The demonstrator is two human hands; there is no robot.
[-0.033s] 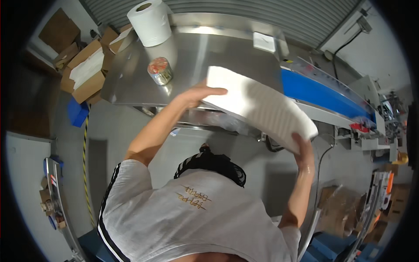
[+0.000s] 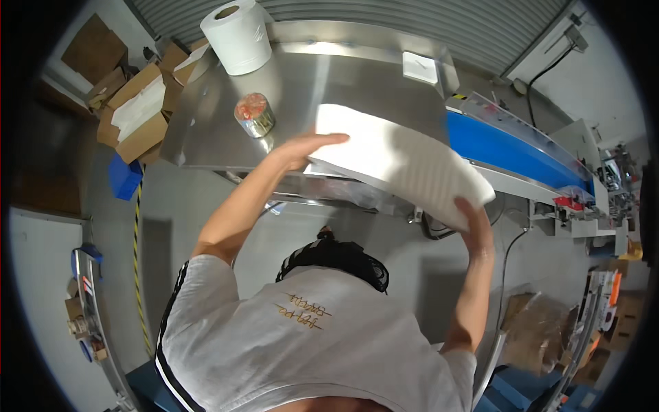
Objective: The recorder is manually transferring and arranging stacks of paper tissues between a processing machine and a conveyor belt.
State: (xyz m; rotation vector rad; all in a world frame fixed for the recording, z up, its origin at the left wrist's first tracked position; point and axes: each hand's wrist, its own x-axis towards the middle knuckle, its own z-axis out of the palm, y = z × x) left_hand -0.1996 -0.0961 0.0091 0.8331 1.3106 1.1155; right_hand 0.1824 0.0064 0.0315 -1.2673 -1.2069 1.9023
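A long, white, ribbed stack (image 2: 398, 154), slightly bowed, is held between my two hands in front of the steel table's near edge. It slants from upper left down to lower right; I cannot make out what it is made of. My left hand (image 2: 302, 149) grips its left end, thumb lying over the top face and the other fingers hidden behind. At the right end my right hand (image 2: 475, 225) closes round the lower corner. A round tin (image 2: 255, 115) with an orange-red patterned top stands on the table, left of the stack.
The steel table (image 2: 206, 141) carries a big white paper roll (image 2: 240, 44) and a small white square item (image 2: 419, 68). A blue conveyor belt (image 2: 515, 154) extends rightward. Opened cardboard boxes (image 2: 141, 117) and a blue bin (image 2: 124, 177) stand at left.
Both hands have shifted slightly left together with the white stack. My view has moved a little; the tin and paper roll rest where they were.
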